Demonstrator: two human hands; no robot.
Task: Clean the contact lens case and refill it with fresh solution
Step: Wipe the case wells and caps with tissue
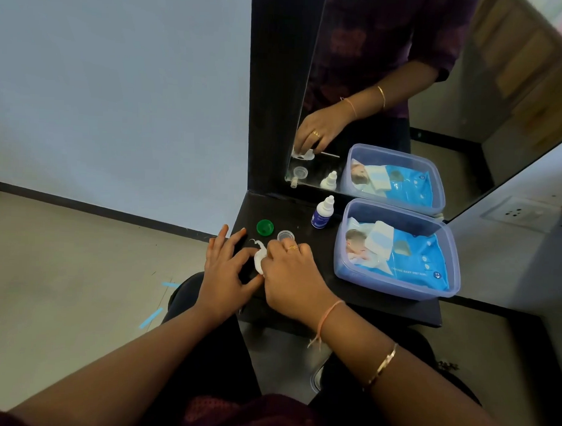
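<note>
Head view, down onto dark matte counter [381, 307]. At front left corner, contact lens case [259, 261]: white, smooth, rounded plastic, mostly hidden under curled fingers of right hand [291, 277] and gripped there; pinched at its left edge between forefinger and thumb of left hand [226, 270], remaining fingers spread and fairly straight. Thin white curl just above case, nature unclear. Just behind hands: green cap [265, 227], round and glossy, lying flat; beside it clear cap [284, 235], small, shallow, see-through. Further back, solution bottle [322, 214]: upright, white with tapered top, blue label. To the right, plastic tub [343, 272]: translucent bluish, rounded rectangle, lidless, holding glossy blue wet-wipes pack [415, 260]. Black-framed mirror [405, 89] along back edge, doubling tub, bottle and hands. Gold ring, pink thread and gold bangle on right hand and wrist.
</note>
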